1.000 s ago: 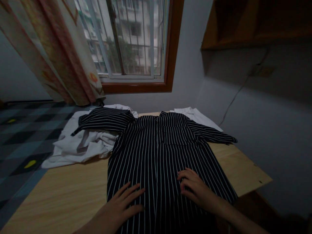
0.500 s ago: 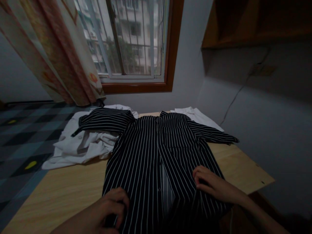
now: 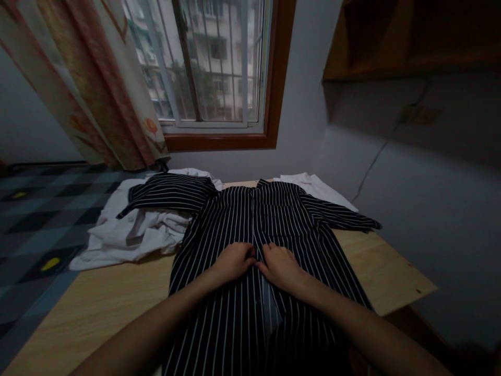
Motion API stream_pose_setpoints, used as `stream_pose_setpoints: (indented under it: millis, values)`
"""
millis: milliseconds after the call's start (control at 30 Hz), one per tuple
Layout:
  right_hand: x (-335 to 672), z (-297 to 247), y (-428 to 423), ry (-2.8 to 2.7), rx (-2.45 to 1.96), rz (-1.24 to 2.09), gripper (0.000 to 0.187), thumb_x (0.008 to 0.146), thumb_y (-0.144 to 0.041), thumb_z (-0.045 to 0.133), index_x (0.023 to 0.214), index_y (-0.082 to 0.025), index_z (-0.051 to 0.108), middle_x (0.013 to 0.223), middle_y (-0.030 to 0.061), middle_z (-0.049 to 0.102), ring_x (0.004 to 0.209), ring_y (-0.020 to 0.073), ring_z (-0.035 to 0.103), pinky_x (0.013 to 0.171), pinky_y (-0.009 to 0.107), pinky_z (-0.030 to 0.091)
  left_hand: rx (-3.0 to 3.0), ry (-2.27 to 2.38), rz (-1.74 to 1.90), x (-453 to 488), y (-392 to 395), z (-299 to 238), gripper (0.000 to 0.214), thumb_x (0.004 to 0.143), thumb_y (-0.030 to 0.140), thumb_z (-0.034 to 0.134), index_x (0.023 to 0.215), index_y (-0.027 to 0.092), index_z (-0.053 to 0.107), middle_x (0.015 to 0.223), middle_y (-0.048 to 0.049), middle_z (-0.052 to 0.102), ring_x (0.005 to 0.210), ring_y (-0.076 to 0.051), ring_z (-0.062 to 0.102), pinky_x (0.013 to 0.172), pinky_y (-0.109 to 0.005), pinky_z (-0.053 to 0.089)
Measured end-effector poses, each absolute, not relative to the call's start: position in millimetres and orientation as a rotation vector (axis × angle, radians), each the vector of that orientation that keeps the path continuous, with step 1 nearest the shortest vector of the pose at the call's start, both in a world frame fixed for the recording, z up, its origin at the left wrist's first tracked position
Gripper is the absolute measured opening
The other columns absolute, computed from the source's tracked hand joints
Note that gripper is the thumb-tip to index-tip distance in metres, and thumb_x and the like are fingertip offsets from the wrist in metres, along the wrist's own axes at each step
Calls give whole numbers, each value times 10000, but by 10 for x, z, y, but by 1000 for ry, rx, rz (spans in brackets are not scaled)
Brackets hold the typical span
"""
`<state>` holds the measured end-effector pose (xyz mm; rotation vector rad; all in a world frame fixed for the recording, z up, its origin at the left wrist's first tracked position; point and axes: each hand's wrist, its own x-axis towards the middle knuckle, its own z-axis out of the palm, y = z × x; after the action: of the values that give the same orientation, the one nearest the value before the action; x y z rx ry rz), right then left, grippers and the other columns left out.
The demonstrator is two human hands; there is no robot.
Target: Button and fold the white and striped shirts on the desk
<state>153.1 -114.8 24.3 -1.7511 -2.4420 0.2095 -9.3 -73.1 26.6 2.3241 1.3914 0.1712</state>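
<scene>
A black shirt with white stripes (image 3: 219, 235) lies front up, its collar at the far end and its sleeves spread to both sides. My left hand (image 3: 236, 260) is closed at the middle of the shirt front, thumb and fingers pinching the cloth by the button edge. Close beside it, my right hand (image 3: 282, 265) is also closed on the front edge, its thumb nearly touching the left one. What exactly lies between the fingertips is partly hidden. Below the hands the front hangs apart, showing a grey strip of the inside.
Beneath the shirt is a light wooden table (image 3: 117, 297). Crumpled white clothing (image 3: 129, 235) lies under the left sleeve, and another white garment (image 3: 321, 190) by the right shoulder. A checked bedspread (image 3: 35, 224) is at left. Behind are a window (image 3: 215, 68) and curtain (image 3: 86, 83).
Both hands have moved inward and away from me, from the shirt's lower sides to the middle of its front. The shirt itself stays in nearly the same place.
</scene>
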Motion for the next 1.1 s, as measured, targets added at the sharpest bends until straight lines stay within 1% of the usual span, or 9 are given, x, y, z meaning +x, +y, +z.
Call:
stream_pose_setpoints:
  millis: [167, 300, 400, 467, 533, 633, 833, 1000, 1100]
  values:
    - [1557, 245, -1142, -2486, -1854, 127, 271, 891, -215, 478, 1056, -69, 635, 1001, 200, 674, 865, 295, 678, 720, 387, 527, 2351, 1481, 128, -25, -766, 168, 71, 820, 234, 585, 854, 203, 639, 919, -63, 704, 910, -268, 656, 785, -372, 483]
    - [1530, 284, -1121, -2496, -1880, 105, 236, 862, -164, 491, 993, -68, 662, 937, 222, 695, 847, 319, 687, 700, 399, 530, 2349, 1558, 154, 34, -818, 198, 140, 827, 229, 580, 956, 194, 622, 1018, -83, 693, 965, -281, 653, 811, -391, 493]
    - [1500, 287, -1086, -2482, -1866, 112, 210, 857, -156, 512, 991, -75, 653, 894, 223, 702, 852, 331, 690, 706, 408, 531, 2377, 1567, 87, 71, -840, 238, 137, 833, 212, 561, 949, 185, 628, 1028, -97, 688, 965, -293, 655, 804, -406, 502]
    - [1481, 287, -1075, -2489, -1848, 102, 206, 867, -105, 486, 1005, -78, 636, 887, 220, 701, 845, 320, 694, 699, 394, 534, 2402, 1553, 32, 83, -842, 253, 135, 853, 205, 521, 916, 176, 637, 998, -104, 692, 944, -296, 662, 790, -410, 509]
    - [1464, 289, -1077, -2505, -1823, 75, 231, 883, -61, 441, 1035, -88, 613, 902, 214, 695, 835, 305, 697, 680, 376, 539, 2434, 1525, 15, 89, -833, 255, 182, 874, 195, 475, 954, 160, 635, 1010, -120, 690, 940, -291, 667, 792, -407, 512]
    - [1453, 286, -1086, -2515, -1820, -17, 247, 913, -66, 401, 1077, -112, 580, 946, 197, 684, 844, 290, 697, 663, 366, 547, 2465, 1497, 16, 102, -809, 248, 227, 898, 184, 429, 1015, 139, 618, 1042, -132, 679, 952, -270, 668, 815, -387, 511]
    - [1515, 229, -1029, -2477, -1880, -137, 226, 898, -86, 430, 1046, -104, 599, 931, 171, 690, 801, 270, 698, 641, 343, 536, 2499, 1535, -18, 156, -847, 246, 225, 911, 224, 427, 987, 145, 624, 1033, -123, 677, 931, -275, 675, 789, -393, 523]
    - [1617, 216, -935, -2376, -1912, 63, 173, 852, -145, 503, 879, -117, 672, 877, 163, 712, 837, 268, 687, 702, 329, 497, 2514, 1508, -60, 173, -889, 232, 218, 892, 252, 474, 1007, 144, 624, 1054, -132, 673, 941, -299, 671, 783, -411, 522]
    - [1706, 201, -851, -2186, -1840, 422, 89, 765, -156, 588, 696, -156, 645, 763, 83, 702, 766, 217, 671, 670, 279, 461, 2479, 1493, -59, 166, -840, 243, 219, 896, 250, 463, 979, 145, 637, 1026, -135, 684, 949, -297, 666, 797, -403, 506]
